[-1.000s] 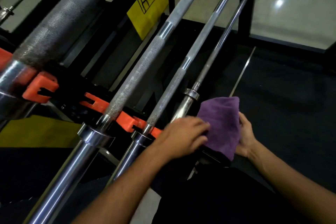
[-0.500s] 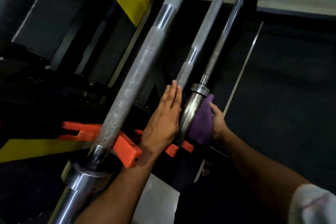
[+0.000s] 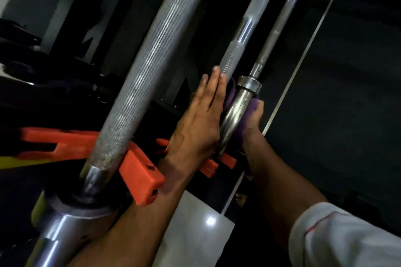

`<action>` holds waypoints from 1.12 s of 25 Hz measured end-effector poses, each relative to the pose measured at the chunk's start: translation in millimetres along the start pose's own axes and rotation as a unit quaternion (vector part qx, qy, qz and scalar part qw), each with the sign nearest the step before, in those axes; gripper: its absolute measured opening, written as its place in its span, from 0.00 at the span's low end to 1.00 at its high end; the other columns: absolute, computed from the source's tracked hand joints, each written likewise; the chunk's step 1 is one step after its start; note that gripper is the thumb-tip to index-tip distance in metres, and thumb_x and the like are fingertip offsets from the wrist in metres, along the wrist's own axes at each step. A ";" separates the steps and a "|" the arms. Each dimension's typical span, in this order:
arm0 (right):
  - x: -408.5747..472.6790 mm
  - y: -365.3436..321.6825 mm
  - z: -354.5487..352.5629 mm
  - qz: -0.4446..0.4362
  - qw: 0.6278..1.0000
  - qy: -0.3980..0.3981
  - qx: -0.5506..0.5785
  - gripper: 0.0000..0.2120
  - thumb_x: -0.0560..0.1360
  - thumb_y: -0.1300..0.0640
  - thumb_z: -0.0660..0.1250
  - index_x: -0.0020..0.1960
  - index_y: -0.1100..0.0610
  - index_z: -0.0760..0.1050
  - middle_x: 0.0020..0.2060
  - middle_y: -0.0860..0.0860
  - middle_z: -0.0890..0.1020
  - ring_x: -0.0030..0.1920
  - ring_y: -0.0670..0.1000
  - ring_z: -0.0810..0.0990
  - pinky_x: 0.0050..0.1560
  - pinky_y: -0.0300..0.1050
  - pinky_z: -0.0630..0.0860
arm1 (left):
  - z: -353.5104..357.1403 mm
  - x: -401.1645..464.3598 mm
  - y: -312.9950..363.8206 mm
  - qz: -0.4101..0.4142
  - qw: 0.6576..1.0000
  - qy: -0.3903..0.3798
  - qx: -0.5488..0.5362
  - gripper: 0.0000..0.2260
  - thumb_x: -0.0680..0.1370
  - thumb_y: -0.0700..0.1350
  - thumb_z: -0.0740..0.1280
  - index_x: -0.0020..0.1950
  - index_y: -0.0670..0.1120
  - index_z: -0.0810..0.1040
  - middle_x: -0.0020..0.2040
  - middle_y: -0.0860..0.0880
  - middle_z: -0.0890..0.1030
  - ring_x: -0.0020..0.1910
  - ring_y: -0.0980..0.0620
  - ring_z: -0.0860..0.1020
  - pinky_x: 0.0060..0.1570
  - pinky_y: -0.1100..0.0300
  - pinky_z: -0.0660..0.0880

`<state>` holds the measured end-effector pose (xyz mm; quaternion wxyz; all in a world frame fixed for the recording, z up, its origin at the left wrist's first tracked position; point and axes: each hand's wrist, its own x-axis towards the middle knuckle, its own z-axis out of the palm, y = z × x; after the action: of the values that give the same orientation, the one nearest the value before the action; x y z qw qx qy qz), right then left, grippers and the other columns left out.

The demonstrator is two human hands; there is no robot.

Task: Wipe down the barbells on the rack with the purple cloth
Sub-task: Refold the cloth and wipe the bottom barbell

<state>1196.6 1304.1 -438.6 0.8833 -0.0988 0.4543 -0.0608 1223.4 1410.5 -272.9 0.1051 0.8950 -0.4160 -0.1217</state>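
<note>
Dark gym floor [image 3: 347, 93] behind everything, with a rack on orange cradles [image 3: 141, 178] holding several bars that all run from bottom left up toward the top right. The one being cleaned is the thin bar [image 3: 235, 112] furthest right; its shiny sleeve sits between the two hands, collar just above them. The cloth [image 3: 249, 110] is wrapped under and around that sleeve, purple poking out on both sides. The right hand [image 3: 255, 118] grips the cloth against the far side of the sleeve. The left hand [image 3: 201, 123] is flat, fingers straight and together, pressing along the near side (can't tell if it's touching cloth or bare steel). So the hands are sandwiching the bar, not clasped together.

What matters for the next stroke, I reckon: the bar's long axis points away and up to the right, so wiping means sliding along that line, and the right hand has the cloth, so it leads. The knurled bars [image 3: 152, 60] to the left look untouched.
</note>
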 end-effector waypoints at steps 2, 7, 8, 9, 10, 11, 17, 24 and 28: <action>-17.6 15.3 -4.8 0.001 1.000 -0.011 -0.010 0.22 0.78 0.37 0.55 0.46 0.52 0.80 0.39 0.51 0.83 0.41 0.53 0.82 0.44 0.42 0.79 | 1.2 1.8 -1.2 -0.002 1.000 0.009 0.013 0.32 0.81 0.37 0.58 0.82 0.43 0.45 0.83 0.49 0.43 0.81 0.49 0.45 0.78 0.58 0.51; -55.3 24.8 -29.4 -0.009 0.996 -0.077 -0.050 0.31 0.81 0.35 0.52 0.55 0.58 0.84 0.52 0.57 0.86 0.55 0.55 0.84 0.55 0.48 0.78 | -2.5 -1.9 3.2 -0.009 1.000 0.001 0.021 0.33 0.83 0.37 0.57 0.82 0.48 0.42 0.82 0.54 0.39 0.81 0.54 0.41 0.67 0.74 0.41; -50.5 15.0 -23.9 -0.012 0.996 -0.070 -0.050 0.30 0.82 0.37 0.52 0.56 0.59 0.82 0.49 0.57 0.86 0.52 0.54 0.85 0.54 0.48 0.78 | -3.7 -2.2 2.0 -0.008 1.000 -0.002 0.013 0.32 0.84 0.38 0.56 0.82 0.49 0.42 0.82 0.54 0.39 0.81 0.55 0.41 0.68 0.73 0.42; -39.4 6.8 -18.4 -0.025 0.998 -0.054 -0.032 0.28 0.83 0.39 0.53 0.54 0.59 0.81 0.45 0.56 0.86 0.47 0.53 0.85 0.52 0.48 0.78 | -4.2 -2.4 2.2 -0.004 1.000 0.000 0.012 0.31 0.84 0.39 0.55 0.82 0.49 0.42 0.82 0.54 0.39 0.81 0.55 0.41 0.71 0.71 0.43; -35.6 -2.4 -8.9 -0.047 0.998 -0.024 -0.019 0.25 0.81 0.39 0.55 0.52 0.59 0.80 0.41 0.55 0.86 0.42 0.53 0.85 0.50 0.48 0.77 | -4.2 -2.0 2.1 0.000 1.000 0.005 0.014 0.30 0.84 0.40 0.55 0.82 0.48 0.43 0.82 0.53 0.40 0.81 0.54 0.41 0.74 0.68 0.45; -25.3 -4.8 -4.0 -0.071 0.997 -0.001 -0.021 0.24 0.76 0.39 0.58 0.52 0.59 0.80 0.41 0.55 0.84 0.42 0.54 0.83 0.49 0.49 0.77 | -3.7 -1.6 1.7 0.003 1.000 0.009 0.013 0.30 0.84 0.40 0.55 0.82 0.48 0.43 0.82 0.53 0.41 0.81 0.53 0.42 0.76 0.64 0.48; -29.5 40.3 -50.6 -0.035 0.971 -0.084 -0.222 0.27 0.79 0.30 0.53 0.59 0.48 0.80 0.43 0.45 0.87 0.45 0.44 0.86 0.46 0.38 0.81 | -2.4 -1.3 -0.9 0.009 1.000 0.007 0.009 0.30 0.84 0.39 0.56 0.82 0.47 0.44 0.82 0.50 0.42 0.81 0.49 0.44 0.77 0.49 0.59; -38.8 20.8 -49.8 -0.138 0.934 -0.106 -0.312 0.26 0.83 0.42 0.58 0.76 0.54 0.66 0.65 0.47 0.78 0.65 0.45 0.76 0.69 0.40 0.68 | -1.3 -2.3 0.0 0.016 1.000 0.009 0.021 0.30 0.84 0.39 0.56 0.82 0.47 0.44 0.83 0.50 0.42 0.81 0.49 0.44 0.77 0.47 0.60; -14.8 -0.6 -19.7 -0.100 0.987 -0.047 -0.118 0.26 0.78 0.43 0.69 0.67 0.60 0.75 0.50 0.56 0.84 0.47 0.54 0.84 0.52 0.50 0.80 | 1.0 -2.1 -2.9 0.016 0.999 0.009 0.027 0.30 0.84 0.39 0.55 0.82 0.47 0.43 0.82 0.50 0.41 0.81 0.50 0.43 0.78 0.52 0.58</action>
<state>1172.0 1304.1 -438.0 0.8750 -0.2504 0.4045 -0.0904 1223.9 1413.8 -274.5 0.0861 0.8916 -0.4329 -0.1009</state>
